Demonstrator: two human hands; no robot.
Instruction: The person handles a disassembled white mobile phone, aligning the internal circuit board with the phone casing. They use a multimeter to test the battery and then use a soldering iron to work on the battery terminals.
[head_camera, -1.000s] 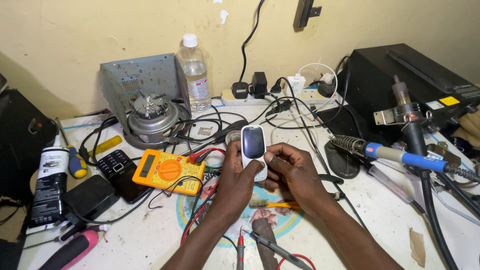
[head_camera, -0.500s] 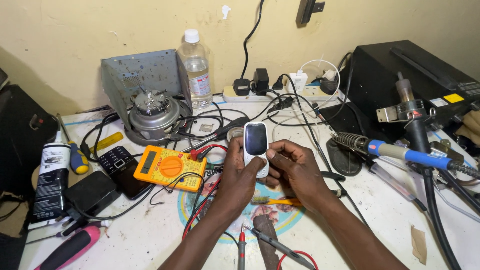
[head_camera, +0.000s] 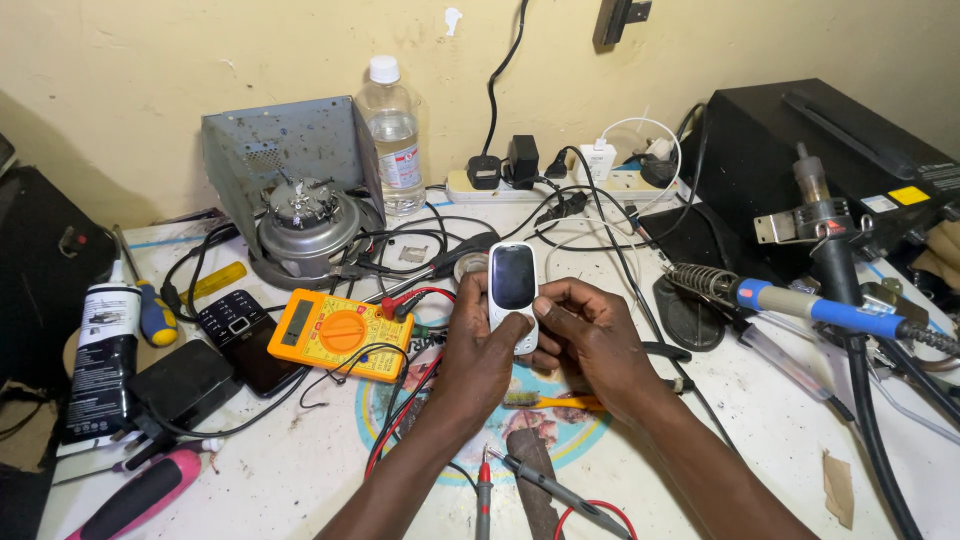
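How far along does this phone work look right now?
Done: the small white phone looks closed up, its dark screen facing up. In hand: the left hand and right hand hold it together above the table. Left: the screen is unlit, and the orange multimeter and its probes lie untouched nearby.

Small white phone (head_camera: 513, 295) with dark screen, upright between left hand (head_camera: 480, 350) and right hand (head_camera: 590, 340), fingers (head_camera: 545, 300) on its edges. Just left, orange multimeter (head_camera: 340, 333) on cluttered white desk (head_camera: 280, 470); blue-handled soldering iron (head_camera: 790, 300) at right, plastic bottle (head_camera: 393, 135) behind.
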